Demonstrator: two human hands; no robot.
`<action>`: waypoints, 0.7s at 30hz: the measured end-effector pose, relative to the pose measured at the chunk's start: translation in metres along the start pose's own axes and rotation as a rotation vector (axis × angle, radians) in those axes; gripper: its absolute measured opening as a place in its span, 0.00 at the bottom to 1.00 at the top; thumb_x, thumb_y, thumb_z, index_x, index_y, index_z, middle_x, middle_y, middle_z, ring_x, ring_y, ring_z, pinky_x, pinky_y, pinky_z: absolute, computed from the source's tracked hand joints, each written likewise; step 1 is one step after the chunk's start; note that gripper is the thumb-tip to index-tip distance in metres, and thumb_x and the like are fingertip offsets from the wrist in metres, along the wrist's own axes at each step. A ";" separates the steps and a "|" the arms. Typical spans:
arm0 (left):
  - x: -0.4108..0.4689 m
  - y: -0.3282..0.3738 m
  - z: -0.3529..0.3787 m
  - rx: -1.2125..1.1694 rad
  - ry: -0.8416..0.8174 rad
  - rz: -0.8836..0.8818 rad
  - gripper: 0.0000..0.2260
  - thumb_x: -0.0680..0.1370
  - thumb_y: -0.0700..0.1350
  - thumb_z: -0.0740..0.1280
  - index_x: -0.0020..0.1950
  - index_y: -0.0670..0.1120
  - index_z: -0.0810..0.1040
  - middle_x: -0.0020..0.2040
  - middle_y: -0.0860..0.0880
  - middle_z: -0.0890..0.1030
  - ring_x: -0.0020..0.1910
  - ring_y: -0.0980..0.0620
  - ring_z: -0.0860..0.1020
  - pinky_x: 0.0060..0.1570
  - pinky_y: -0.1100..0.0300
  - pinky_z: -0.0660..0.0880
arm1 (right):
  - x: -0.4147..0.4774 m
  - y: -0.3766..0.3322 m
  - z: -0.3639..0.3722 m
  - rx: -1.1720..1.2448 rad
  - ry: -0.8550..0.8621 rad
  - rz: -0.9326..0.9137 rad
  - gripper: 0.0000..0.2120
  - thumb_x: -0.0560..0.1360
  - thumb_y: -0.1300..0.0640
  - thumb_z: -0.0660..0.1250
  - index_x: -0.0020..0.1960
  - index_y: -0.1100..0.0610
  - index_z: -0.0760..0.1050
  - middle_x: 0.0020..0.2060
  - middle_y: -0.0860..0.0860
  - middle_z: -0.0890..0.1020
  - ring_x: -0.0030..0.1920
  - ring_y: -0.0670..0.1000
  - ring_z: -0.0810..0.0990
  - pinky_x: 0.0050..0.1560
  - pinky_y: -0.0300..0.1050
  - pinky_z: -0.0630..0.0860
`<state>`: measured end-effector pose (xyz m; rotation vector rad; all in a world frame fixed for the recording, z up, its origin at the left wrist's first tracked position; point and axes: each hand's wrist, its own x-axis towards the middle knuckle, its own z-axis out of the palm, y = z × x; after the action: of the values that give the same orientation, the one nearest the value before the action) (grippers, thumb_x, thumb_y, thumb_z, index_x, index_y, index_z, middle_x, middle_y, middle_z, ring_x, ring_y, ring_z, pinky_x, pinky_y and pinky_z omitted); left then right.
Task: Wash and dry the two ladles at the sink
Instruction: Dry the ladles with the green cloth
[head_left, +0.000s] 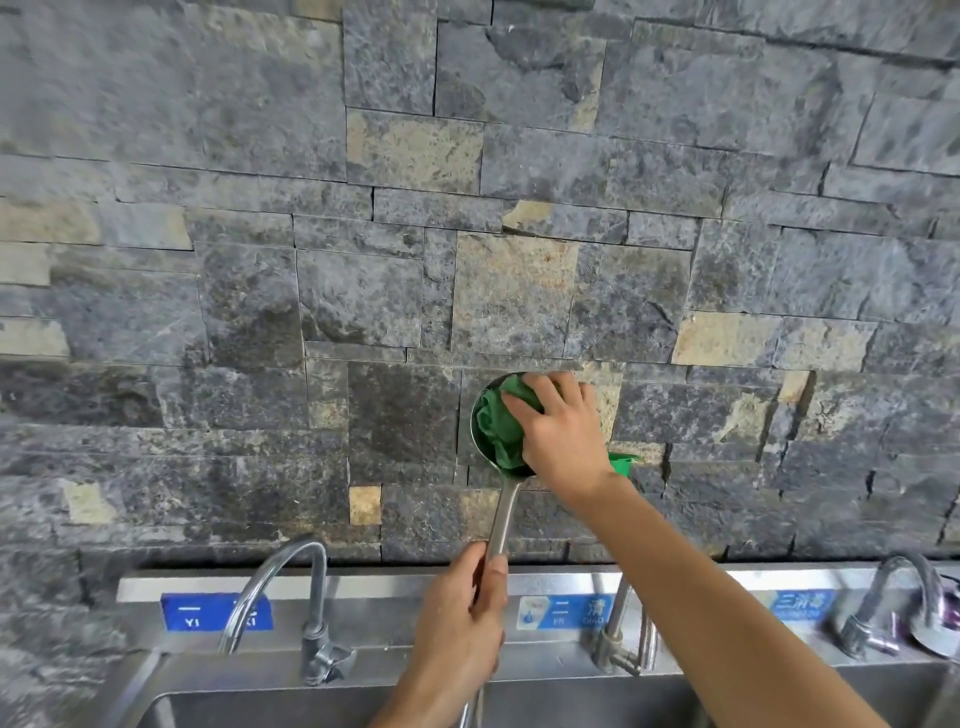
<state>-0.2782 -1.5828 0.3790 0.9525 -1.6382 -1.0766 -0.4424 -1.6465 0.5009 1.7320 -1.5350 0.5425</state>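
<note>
The ladle (503, 514) is up high, well above the sink (244, 709), with the stone wall (363, 260) behind it. Its steel bowl faces the camera and the handle runs straight down. The left hand (462, 616) wraps round the lower part of that handle in a firm grip, fingers curled and thumb lying along the shaft.

The right hand (561, 436) comes in from the right, arm stretched across, and lies over the bowl. Its fingers spread across a bunched green cloth (496, 423) and press it down inside the ladle; the thumb is out of sight. A corner of the cloth pokes out past the wrist on the right. The two hands are apart, one at each end of the ladle.

Along the bottom sits the steel sink, its back ledge carrying three blue labels (215, 610). A curved faucet (311, 587) stands on the left, a second tap (618, 639) is half hidden behind the right forearm, and a third faucet (893, 597) arcs at the far right. Only this one ladle is in view.
</note>
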 end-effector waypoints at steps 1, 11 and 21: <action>0.000 0.003 -0.002 -0.020 -0.014 0.003 0.06 0.81 0.57 0.60 0.47 0.61 0.75 0.31 0.53 0.76 0.23 0.54 0.71 0.22 0.59 0.69 | 0.004 0.007 -0.001 -0.065 0.090 -0.053 0.21 0.62 0.66 0.79 0.54 0.58 0.87 0.54 0.58 0.84 0.51 0.65 0.82 0.47 0.57 0.78; 0.006 0.017 -0.005 0.040 0.006 0.084 0.11 0.83 0.54 0.59 0.42 0.54 0.71 0.34 0.44 0.74 0.21 0.51 0.68 0.22 0.56 0.65 | -0.005 -0.020 -0.011 0.344 -0.159 0.233 0.21 0.75 0.60 0.67 0.68 0.56 0.80 0.57 0.60 0.82 0.53 0.65 0.77 0.57 0.56 0.76; 0.042 0.022 -0.017 -0.096 -0.081 -0.144 0.09 0.82 0.45 0.62 0.48 0.57 0.64 0.41 0.48 0.74 0.23 0.54 0.71 0.22 0.60 0.70 | -0.033 -0.014 -0.027 1.679 0.102 1.021 0.07 0.82 0.57 0.67 0.54 0.55 0.84 0.47 0.54 0.89 0.49 0.56 0.89 0.46 0.52 0.86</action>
<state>-0.2757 -1.6180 0.4142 0.9862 -1.5873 -1.2945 -0.4313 -1.6045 0.4902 1.5141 -1.8647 2.9887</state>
